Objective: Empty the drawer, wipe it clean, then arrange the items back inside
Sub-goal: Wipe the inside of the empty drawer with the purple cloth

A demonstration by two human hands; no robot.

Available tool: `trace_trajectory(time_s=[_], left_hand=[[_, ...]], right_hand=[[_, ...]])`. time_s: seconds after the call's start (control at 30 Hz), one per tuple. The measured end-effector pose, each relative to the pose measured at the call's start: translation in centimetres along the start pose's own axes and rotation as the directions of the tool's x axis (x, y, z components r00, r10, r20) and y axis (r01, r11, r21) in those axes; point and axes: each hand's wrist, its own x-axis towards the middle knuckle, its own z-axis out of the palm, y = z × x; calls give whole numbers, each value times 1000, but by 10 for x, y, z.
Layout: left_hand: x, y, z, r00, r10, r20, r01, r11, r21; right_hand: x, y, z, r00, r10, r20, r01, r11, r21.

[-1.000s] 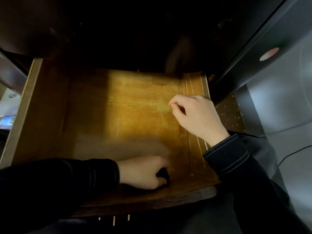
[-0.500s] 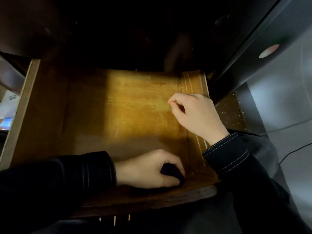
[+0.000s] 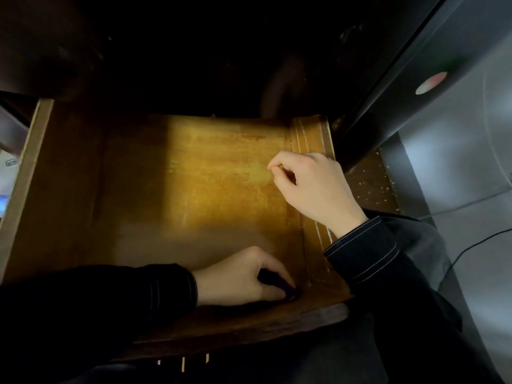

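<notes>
Drawer (image 3: 194, 189) is pulled open, its lit wood floor bare. Left hand (image 3: 238, 275) is at 6 o'clock, fingers curled round a dark purple wad (image 3: 277, 284), pressing it on the floor in the drawer's 5 o'clock corner. Right hand (image 3: 313, 187) is at 3 o'clock over the drawer's right side wall (image 3: 313, 137), fingers curled, thumb and forefinger tips together; can't tell if they pinch anything.
</notes>
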Motion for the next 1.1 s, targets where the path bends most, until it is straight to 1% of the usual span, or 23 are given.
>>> trace_trajectory(time_s=[0.03,0.07,0.17,0.23,0.27,0.33,0.37,0.4,0.43,0.5,0.53,0.57,0.6,0.7,0.73,0.77,0.87,0.9,0.93,0.97,1.03,1.07,1.1], left_hand=[[1,-1,1,1000,-17,-3,17,998,62],[2,-1,0,1000,-8,0,8,997,76],[-3,2,-4,996,87,25,-84,991,-99],[-5,6,-6,995,94,41,-87,985,-146],[-3,5,-4,997,61,39,-57,992,-115],[4,2,0,999,-31,19,30,998,55],[7,2,2,998,-60,8,58,989,137],[8,3,4,999,-53,3,52,986,157],[8,5,5,1000,-8,6,7,994,108],[4,11,4,993,120,18,-118,990,-81],[2,14,4,987,160,26,-155,977,-144],[1,15,4,985,170,30,-163,973,-162],[3,14,4,989,142,32,-137,981,-136],[10,4,5,1000,-8,21,6,993,117],[10,2,6,1000,-15,17,13,989,145],[9,1,6,1000,12,12,-13,994,110],[3,7,7,990,141,-5,-140,979,-150],[3,9,8,989,148,-16,-148,973,-176],[5,8,9,992,125,-35,-128,980,-150],[7,6,11,995,74,-59,-79,993,-84],[12,2,15,995,-46,-91,52,996,74],[13,0,17,993,-70,-95,81,991,111],[13,0,18,993,-62,-98,74,991,115]], right_hand=[[0,0,0,1000,-1,0,1,1000,0],[0,0,0,1000,-3,-1,3,1000,2],[0,1,1,1000,-8,-10,8,1000,12],[1,2,1,1000,-7,-11,7,1000,11],[1,1,1,1000,-4,-8,4,1000,11],[1,1,0,1000,6,-5,-6,1000,5],[1,1,0,1000,9,-5,-9,1000,3],[1,0,0,1000,9,-4,-9,1000,5],[0,0,0,1000,9,-5,-9,1000,10],[1,0,0,1000,10,-9,-10,1000,19],[1,1,0,1000,12,-12,-12,1000,20],[1,1,0,1000,13,-13,-13,1000,18],[1,0,-1,1000,12,-11,-12,1000,16],[0,-1,-1,1000,14,-3,-14,1000,10],[0,-1,-1,1000,11,-2,-11,1000,7],[0,-1,0,1000,6,-4,-6,1000,5],[1,1,0,1000,6,-18,-6,1000,11],[1,1,1,1000,6,-21,-6,1000,12],[1,1,1,1000,5,-21,-5,1000,13],[1,1,1,1000,4,-21,-4,1000,14],[0,1,1,1000,6,-23,-6,1000,15],[0,0,1,1000,5,-25,-5,1000,14],[0,1,1,1000,3,-27,-2,1000,17]])
